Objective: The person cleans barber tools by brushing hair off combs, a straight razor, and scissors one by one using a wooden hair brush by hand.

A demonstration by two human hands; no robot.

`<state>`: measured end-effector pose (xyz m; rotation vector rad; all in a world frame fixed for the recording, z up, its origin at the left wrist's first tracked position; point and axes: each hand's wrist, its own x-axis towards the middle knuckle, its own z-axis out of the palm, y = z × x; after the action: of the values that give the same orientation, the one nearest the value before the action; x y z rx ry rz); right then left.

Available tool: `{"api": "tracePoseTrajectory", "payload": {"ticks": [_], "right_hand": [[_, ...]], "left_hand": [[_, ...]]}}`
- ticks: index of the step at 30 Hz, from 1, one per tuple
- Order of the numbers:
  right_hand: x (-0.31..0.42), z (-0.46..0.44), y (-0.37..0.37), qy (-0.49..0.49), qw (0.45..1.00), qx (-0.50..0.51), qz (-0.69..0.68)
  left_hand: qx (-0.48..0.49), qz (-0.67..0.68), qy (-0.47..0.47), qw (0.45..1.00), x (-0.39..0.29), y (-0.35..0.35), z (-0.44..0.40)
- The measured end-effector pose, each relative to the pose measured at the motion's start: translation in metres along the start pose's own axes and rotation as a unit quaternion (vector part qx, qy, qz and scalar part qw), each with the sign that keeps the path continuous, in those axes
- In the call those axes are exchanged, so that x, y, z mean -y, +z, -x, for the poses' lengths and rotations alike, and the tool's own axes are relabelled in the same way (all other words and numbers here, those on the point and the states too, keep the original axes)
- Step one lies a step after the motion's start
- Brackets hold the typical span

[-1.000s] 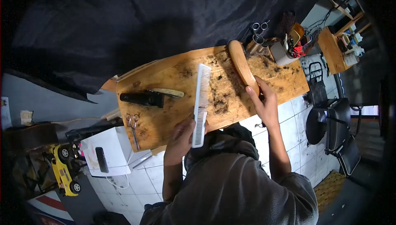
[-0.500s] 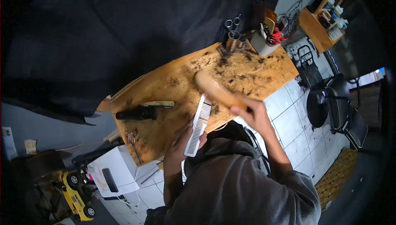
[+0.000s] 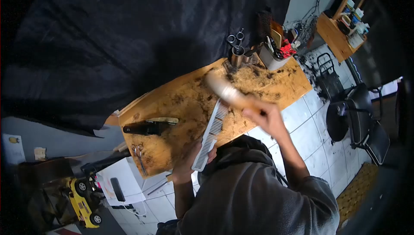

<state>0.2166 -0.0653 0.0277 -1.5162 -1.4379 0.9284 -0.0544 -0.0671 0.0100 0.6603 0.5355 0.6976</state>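
My left hand (image 3: 189, 159) is closed around the lower part of a long white comb (image 3: 210, 133), whose upper end points away from me over the table. In my right hand (image 3: 268, 117) is the handle of a wooden brush (image 3: 224, 89), smeared by motion. The brush's far end is just above the comb's upper end; whether they touch I cannot tell. Dark hair clippings lie on the wooden table (image 3: 189, 90) beneath both. To the left rest what looks like a black hair clipper (image 3: 141, 128), a slim cream-coloured handle (image 3: 166, 120) and scissors (image 3: 139, 155).
At the table's far side stand a metal cup (image 3: 236, 58) with scissors and a grey container (image 3: 272, 60) full of tools. A black chair (image 3: 360, 110) stands on the tiled floor at right. Lower left are a white cabinet (image 3: 118, 183) and a yellow toy car (image 3: 82, 205).
The view has shifted slightly, so the table sits a little lower. The brush has moved slightly and is more blurred; both hands keep their hold.
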Motion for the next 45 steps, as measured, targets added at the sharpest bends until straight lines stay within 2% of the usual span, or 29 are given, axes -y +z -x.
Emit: {"api": "tracePoseTrajectory", "payload": {"ticks": [1, 2, 3, 4, 5, 6, 8, 9, 13, 14, 17, 20, 23, 25, 26, 27, 29, 30, 31, 32, 35, 36, 38, 39, 41, 42, 44, 45], "right_hand": [[-0.001, -0.010, -0.010, 0.055, 0.997, -0.041, 0.044], [-0.018, -0.019, -0.012, 0.019, 0.992, -0.105, 0.062], [-0.024, -0.025, -0.009, -0.016, 0.983, -0.169, 0.077], [-0.023, -0.025, -0.005, -0.018, 0.981, -0.191, -0.009], [-0.020, -0.025, 0.001, -0.008, 0.985, -0.158, -0.067], [-0.019, -0.020, 0.008, 0.002, 0.985, -0.125, -0.123], [-0.024, -0.009, 0.026, 0.019, 0.976, -0.044, -0.212], [-0.011, -0.006, 0.033, -0.003, 0.973, -0.014, -0.232], [0.008, -0.005, 0.042, 0.112, 0.925, 0.071, -0.356], [0.008, -0.008, 0.041, 0.132, 0.917, 0.079, -0.367], [0.003, -0.018, 0.038, 0.118, 0.933, 0.060, -0.334], [-0.008, -0.034, 0.031, 0.065, 0.957, 0.017, -0.283], [-0.014, -0.048, 0.020, 0.008, 0.977, -0.022, -0.210], [-0.009, -0.056, 0.015, -0.039, 0.988, -0.056, -0.137], [-0.003, -0.055, 0.016, -0.059, 0.987, -0.116, -0.095], [0.005, -0.052, 0.017, -0.055, 0.986, -0.121, -0.096], [0.014, -0.043, 0.018, -0.051, 0.986, -0.126, -0.097], [0.014, -0.032, 0.018, -0.034, 0.995, -0.057, -0.072], [0.018, -0.027, 0.015, -0.059, 0.996, 0.056, -0.040], [0.013, -0.021, 0.019, -0.125, 0.985, 0.116, 0.003], [0.001, -0.020, 0.040, -0.262, 0.948, 0.180, -0.032], [0.004, -0.017, 0.031, -0.109, 0.964, 0.240, 0.034], [-0.028, -0.027, 0.033, -0.096, 0.987, 0.117, 0.057], [-0.037, -0.034, 0.031, -0.090, 0.992, 0.056, 0.068], [-0.039, -0.049, 0.019, 0.011, 0.998, -0.015, 0.066], [-0.034, -0.053, 0.013, 0.000, 0.997, -0.045, 0.058], [-0.026, -0.056, 0.015, -0.106, 0.990, -0.081, 0.051], [-0.017, -0.048, 0.016, -0.086, 0.996, -0.023, 0.026]], "left_hand": [[-0.003, -0.020, 0.004, 1.000, 0.001, -0.001, 0.001], [0.044, -0.055, 0.021, 0.997, 0.004, -0.010, 0.002], [0.017, -0.079, 0.044, 0.996, 0.008, -0.012, 0.004], [-0.007, -0.104, 0.068, 0.992, 0.012, -0.011, 0.002], [-0.029, -0.128, 0.097, 0.987, 0.014, -0.008, -0.005], [0.018, -0.095, 0.181, 0.979, 0.015, -0.001, -0.017], [-0.105, -0.072, 0.173, 0.977, 0.022, 0.008, -0.027], [-0.166, -0.060, 0.167, 0.970, 0.022, 0.010, -0.030], [-0.150, -0.101, 0.261, 0.948, 0.015, 0.020, -0.050], [-0.170, -0.097, 0.233, 0.953, 0.010, 0.024, -0.050], [-0.181, -0.212, 0.234, 0.932, 0.010, 0.011, -0.053], [-0.249, -0.204, 0.103, 0.941, -0.007, 0.004, -0.048], [-0.138, 0.035, 0.240, 0.960, -0.012, -0.005, -0.034], [-0.176, -0.069, 0.246, 0.951, -0.016, -0.005, -0.035], [-0.205, -0.115, 0.243, 0.941, -0.017, -0.001, -0.034], [-0.235, -0.160, 0.237, 0.929, -0.016, 0.003, -0.033], [-0.283, -0.130, 0.266, 0.912, -0.005, 0.004, -0.039], [-0.307, -0.106, 0.276, 0.905, -0.001, 0.008, -0.042], [-0.330, -0.082, 0.286, 0.896, 0.002, 0.010, -0.044], [-0.339, -0.057, 0.286, 0.894, 0.013, 0.002, -0.042], [-0.342, -0.024, 0.302, 0.890, 0.029, -0.017, -0.039], [-0.335, -0.036, 0.314, 0.888, 0.016, -0.002, -0.036], [-0.361, -0.047, 0.309, 0.878, 0.000, 0.018, -0.027], [-0.341, -0.037, 0.316, 0.884, -0.002, 0.015, -0.022], [-0.298, -0.020, 0.329, 0.896, -0.004, 0.006, -0.007], [-0.296, -0.012, 0.338, 0.893, -0.003, 0.003, -0.005], [-0.317, -0.022, 0.351, 0.881, 0.000, 0.004, -0.010], [-0.329, -0.026, 0.354, 0.875, 0.002, 0.007, -0.013]]}}
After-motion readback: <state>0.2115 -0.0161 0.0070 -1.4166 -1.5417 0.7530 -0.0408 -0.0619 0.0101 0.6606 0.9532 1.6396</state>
